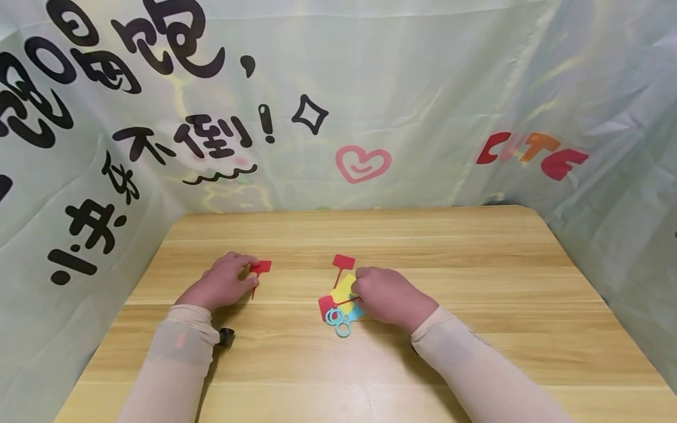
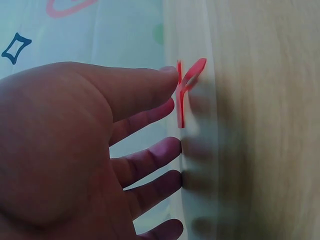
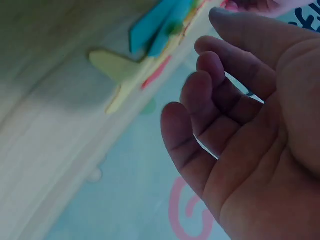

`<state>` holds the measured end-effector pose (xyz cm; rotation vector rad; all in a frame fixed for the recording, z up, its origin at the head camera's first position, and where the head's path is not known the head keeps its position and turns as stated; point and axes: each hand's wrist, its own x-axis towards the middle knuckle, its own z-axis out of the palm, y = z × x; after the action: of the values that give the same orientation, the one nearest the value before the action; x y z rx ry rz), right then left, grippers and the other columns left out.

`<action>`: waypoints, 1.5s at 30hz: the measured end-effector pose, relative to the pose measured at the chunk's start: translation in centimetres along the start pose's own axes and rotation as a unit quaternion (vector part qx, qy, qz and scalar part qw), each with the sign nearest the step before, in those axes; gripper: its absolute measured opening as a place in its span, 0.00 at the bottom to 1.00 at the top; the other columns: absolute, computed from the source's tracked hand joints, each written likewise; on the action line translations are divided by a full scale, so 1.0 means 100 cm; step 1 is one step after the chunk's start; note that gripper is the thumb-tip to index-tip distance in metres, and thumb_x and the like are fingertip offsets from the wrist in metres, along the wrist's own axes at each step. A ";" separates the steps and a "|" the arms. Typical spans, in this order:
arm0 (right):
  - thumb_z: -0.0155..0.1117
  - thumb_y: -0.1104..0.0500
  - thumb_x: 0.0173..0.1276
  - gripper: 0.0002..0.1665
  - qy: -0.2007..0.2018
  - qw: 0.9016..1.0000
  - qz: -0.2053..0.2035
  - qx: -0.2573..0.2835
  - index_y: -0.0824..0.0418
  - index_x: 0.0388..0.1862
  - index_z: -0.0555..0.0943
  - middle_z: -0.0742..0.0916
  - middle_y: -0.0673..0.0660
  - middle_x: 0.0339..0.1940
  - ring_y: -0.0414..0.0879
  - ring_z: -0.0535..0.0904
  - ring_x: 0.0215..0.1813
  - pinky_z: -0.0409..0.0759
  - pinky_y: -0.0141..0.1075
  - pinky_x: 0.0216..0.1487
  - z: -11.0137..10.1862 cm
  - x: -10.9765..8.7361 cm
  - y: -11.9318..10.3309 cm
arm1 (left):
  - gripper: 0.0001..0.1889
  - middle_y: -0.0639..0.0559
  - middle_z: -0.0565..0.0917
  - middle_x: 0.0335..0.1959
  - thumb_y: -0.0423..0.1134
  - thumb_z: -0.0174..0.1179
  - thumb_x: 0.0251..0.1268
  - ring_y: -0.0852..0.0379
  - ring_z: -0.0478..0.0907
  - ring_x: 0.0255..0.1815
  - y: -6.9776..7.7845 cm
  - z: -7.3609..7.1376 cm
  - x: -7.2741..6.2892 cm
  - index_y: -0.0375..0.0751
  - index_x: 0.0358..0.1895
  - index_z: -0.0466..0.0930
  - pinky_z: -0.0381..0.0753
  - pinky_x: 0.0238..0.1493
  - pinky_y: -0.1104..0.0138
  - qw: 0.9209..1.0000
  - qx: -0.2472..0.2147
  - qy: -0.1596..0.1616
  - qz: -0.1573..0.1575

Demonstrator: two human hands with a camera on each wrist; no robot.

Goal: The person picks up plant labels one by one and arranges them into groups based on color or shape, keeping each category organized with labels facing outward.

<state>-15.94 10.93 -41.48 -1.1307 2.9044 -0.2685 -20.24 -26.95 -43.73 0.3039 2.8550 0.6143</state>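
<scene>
On the left of the tabletop, my left hand point(image 1: 226, 282) holds a red T-shaped tag point(image 1: 261, 267) with a thin stem at its thumb and index fingertips. In the left wrist view the red tag point(image 2: 181, 102) shows edge-on against those fingertips, the other fingers spread below. My right hand point(image 1: 391, 296) is over the right side of a small pile, its fingers loosely bent, and nothing shows between them in the right wrist view. The pile has a red tag point(image 1: 327, 307), a yellow piece point(image 1: 344, 288) and blue ring-ended pieces point(image 1: 343, 328). Another red tag point(image 1: 344, 262) lies at its far edge.
The wooden table point(image 1: 476, 282) has a rounded far right corner. Pale fabric point(image 1: 423, 88) with black lettering, a pink heart and the word CUTE hangs behind it and along both sides. A dark object point(image 1: 226, 337) sits at my left wrist.
</scene>
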 end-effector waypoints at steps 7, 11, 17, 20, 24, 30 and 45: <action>0.78 0.68 0.68 0.12 0.009 0.999 -0.016 -0.041 0.57 0.26 0.88 0.73 0.47 0.22 0.42 0.68 0.26 0.73 0.32 0.27 0.008 0.010 -0.003 | 0.21 0.36 0.77 0.69 0.46 0.67 0.80 0.28 0.71 0.72 -0.002 0.003 0.000 0.47 0.69 0.84 0.70 0.64 0.29 1.000 0.009 0.005 -0.002; 0.73 0.71 0.67 0.17 0.010 0.999 -0.010 -0.039 0.55 0.21 0.83 0.73 0.48 0.21 0.43 0.67 0.25 0.72 0.34 0.26 0.007 0.012 -0.005 | 0.21 0.36 0.77 0.69 0.46 0.67 0.80 0.29 0.71 0.71 -0.002 0.004 0.001 0.47 0.69 0.84 0.70 0.63 0.30 1.000 0.011 0.005 -0.002; 0.71 0.74 0.66 0.19 0.004 0.999 -0.006 -0.035 0.56 0.21 0.81 0.76 0.49 0.21 0.44 0.69 0.25 0.75 0.35 0.26 0.005 0.013 -0.005 | 0.21 0.36 0.76 0.69 0.45 0.68 0.79 0.29 0.70 0.71 0.002 0.003 0.000 0.46 0.69 0.84 0.70 0.63 0.31 1.000 0.005 0.004 -0.006; 0.70 0.74 0.66 0.19 -0.005 0.999 -0.003 -0.033 0.56 0.21 0.81 0.77 0.49 0.22 0.44 0.70 0.25 0.77 0.36 0.27 0.005 0.013 -0.004 | 0.21 0.35 0.76 0.70 0.44 0.68 0.79 0.29 0.70 0.71 0.004 0.003 0.000 0.46 0.69 0.84 0.69 0.64 0.31 1.000 0.002 0.004 -0.010; 0.68 0.74 0.66 0.19 -0.018 0.999 0.003 -0.027 0.55 0.20 0.79 0.77 0.49 0.22 0.44 0.70 0.26 0.78 0.37 0.28 0.005 0.013 -0.003 | 0.21 0.35 0.76 0.70 0.45 0.68 0.79 0.30 0.70 0.71 0.004 0.004 0.001 0.46 0.69 0.84 0.70 0.65 0.31 1.000 0.004 0.008 -0.016; 0.68 0.74 0.66 0.21 -0.037 0.999 0.009 -0.012 0.53 0.19 0.76 0.76 0.49 0.21 0.45 0.71 0.26 0.78 0.38 0.30 0.005 0.015 -0.003 | 0.22 0.34 0.76 0.70 0.45 0.69 0.78 0.30 0.70 0.71 0.004 0.005 0.001 0.45 0.70 0.84 0.71 0.65 0.33 1.000 0.005 0.011 -0.023; 0.62 0.71 0.66 0.29 -0.111 0.982 0.102 0.115 0.50 0.15 0.61 0.55 0.44 0.17 0.41 0.48 0.24 0.50 0.36 0.27 -0.015 0.008 0.004 | 0.23 0.34 0.77 0.70 0.45 0.69 0.78 0.30 0.72 0.70 0.006 0.003 0.001 0.44 0.71 0.84 0.72 0.65 0.32 1.000 0.011 0.011 -0.016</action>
<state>-16.97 10.93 -39.99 -0.7675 2.6811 -0.4286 -20.13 -26.30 -43.72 0.2552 2.8828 0.5827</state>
